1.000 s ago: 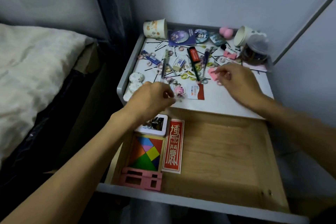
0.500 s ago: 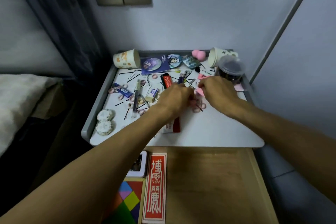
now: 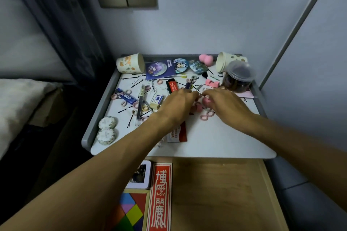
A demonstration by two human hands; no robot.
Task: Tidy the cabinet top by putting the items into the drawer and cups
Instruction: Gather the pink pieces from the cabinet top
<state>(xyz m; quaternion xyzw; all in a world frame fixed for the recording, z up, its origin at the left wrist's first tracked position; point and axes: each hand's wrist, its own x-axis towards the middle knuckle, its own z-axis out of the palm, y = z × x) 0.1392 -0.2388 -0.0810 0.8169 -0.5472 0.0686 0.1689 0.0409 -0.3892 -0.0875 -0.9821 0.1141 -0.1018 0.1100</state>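
Both hands have closed in on each other since a second ago, when they were well apart; the view has also tipped up. Nearest: open drawer (image 3: 216, 193), bare wood on its right side, puzzle (image 3: 131, 212), red box (image 3: 159, 197) and white tin (image 3: 139, 174) packed along its left. Beyond it is the cabinet top (image 3: 216, 142), front strip bare, clutter from mid-depth back. Left hand (image 3: 178, 107) and right hand (image 3: 225, 105) meet fingertip to fingertip over the middle. Right: fingers curled down round a pink block (image 3: 206, 101), looks like a pinch. Left: fingers bunched toward the same spot; can't tell if it holds anything, too small and hidden. Loose pink rings (image 3: 204, 117) lie just in front of the right hand, a pen (image 3: 139, 103) and black hairpins (image 3: 138, 80) off to the left. At the back rim both cups lie on their sides: left cup (image 3: 129, 63) with its mouth facing right, right cup (image 3: 225, 61) with its mouth facing left, half behind a lidded jar (image 3: 238, 77). Key relation: right cup sits beyond the right hand, the nearer hand, but tipped, axis along the rim, so I'd stand it up before loading. Drawer is straight back toward the body, easy for either hand.
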